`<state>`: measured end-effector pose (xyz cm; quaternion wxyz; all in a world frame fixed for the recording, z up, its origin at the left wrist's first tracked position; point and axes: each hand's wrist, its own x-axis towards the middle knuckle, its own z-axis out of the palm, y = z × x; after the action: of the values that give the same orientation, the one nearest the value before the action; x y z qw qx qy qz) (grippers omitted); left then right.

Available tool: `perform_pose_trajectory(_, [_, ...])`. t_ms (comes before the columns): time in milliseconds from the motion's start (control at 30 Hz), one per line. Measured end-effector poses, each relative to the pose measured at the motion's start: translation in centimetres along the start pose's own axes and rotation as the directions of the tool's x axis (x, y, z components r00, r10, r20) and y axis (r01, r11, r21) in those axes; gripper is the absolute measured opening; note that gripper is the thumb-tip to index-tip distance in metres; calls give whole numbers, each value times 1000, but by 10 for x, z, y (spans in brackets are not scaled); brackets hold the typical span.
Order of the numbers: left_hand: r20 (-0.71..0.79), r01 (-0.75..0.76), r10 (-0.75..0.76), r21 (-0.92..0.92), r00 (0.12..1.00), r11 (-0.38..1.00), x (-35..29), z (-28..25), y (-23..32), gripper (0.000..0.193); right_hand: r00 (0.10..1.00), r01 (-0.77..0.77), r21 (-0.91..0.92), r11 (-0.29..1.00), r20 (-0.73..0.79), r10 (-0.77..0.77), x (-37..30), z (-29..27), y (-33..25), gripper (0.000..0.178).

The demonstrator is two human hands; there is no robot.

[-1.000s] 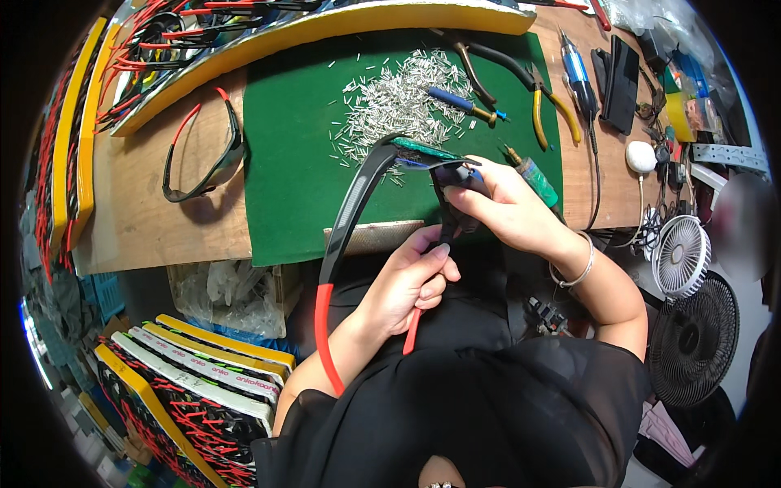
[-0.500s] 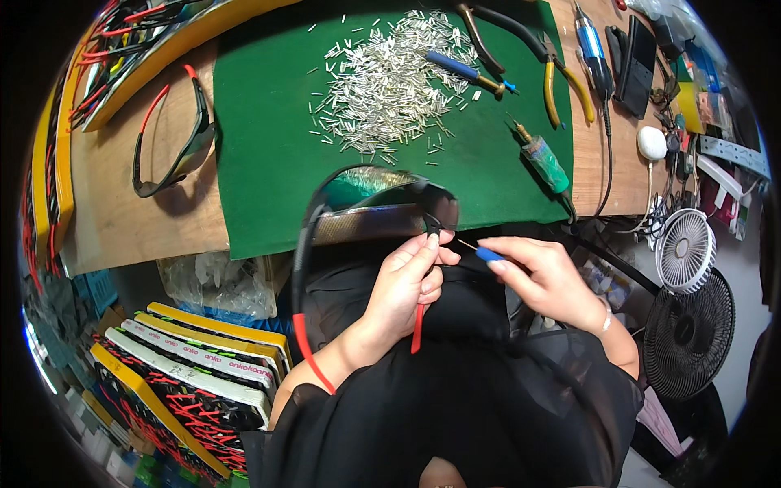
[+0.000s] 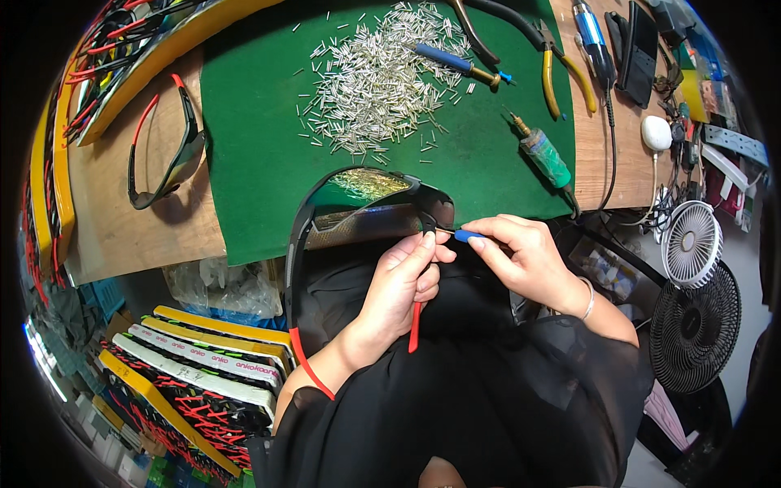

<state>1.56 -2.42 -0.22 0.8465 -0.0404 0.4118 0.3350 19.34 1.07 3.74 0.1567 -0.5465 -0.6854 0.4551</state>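
A pair of wraparound sunglasses [image 3: 358, 218] with black frame and red temple tips is gripped at its right hinge by my left hand [image 3: 407, 272]. Its other temple runs down along my left forearm. My right hand [image 3: 525, 259] pinches the blue handle of a small screwdriver [image 3: 465, 236]. The thin shaft points left and meets the hinge area beside my left thumb; the exact contact is too small to make out. Beyond the sunglasses, a heap of small silvery pins [image 3: 382, 89] lies on the green mat [image 3: 268, 163].
A second pair of sunglasses [image 3: 175, 163] rests on the wooden table at left. Right of the heap lie a blue-handled tool [image 3: 443, 57], a green-handled tool [image 3: 543, 154] and yellow-handled pliers [image 3: 551, 81]. Boxes of sunglasses [image 3: 187, 382] stand lower left; a white fan [image 3: 691, 244] is at right.
My right hand has moved slightly left and up, bringing the screwdriver's shaft from beside the hinge to it. My left hand keeps its hold on the sunglasses.
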Motion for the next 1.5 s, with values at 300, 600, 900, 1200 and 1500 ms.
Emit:
perform_pose_trajectory(300, [-6, -15, 16, 66, 1000, 998, 2, 0, 2, 25, 998, -57, 41, 998, 26, 56, 2, 1, 2, 17])
perform_pose_trajectory(600, [4, 4, -4, 45, 1000, 999, 3, -1, 2, 25, 996, -92, 85, 992, 28, 89, 4, 0, 1, 18])
perform_pose_trajectory(900, [0, 3, -3, 74, 1000, 997, 4, -2, 3, 27, 994, -104, 27, 994, 14, 104, 9, -3, -11, 16])
perform_pose_trajectory(1200, [12, 22, -24, 110, 1000, 994, 7, -2, 6, 28, 909, -232, -124, 965, 325, 260, 30, -21, -29, 28])
perform_pose_trajectory(1500, [23, 55, -58, 108, 998, 993, 9, -3, 5, 27, 953, 253, -495, 831, 278, -124, 22, -11, -22, 17])
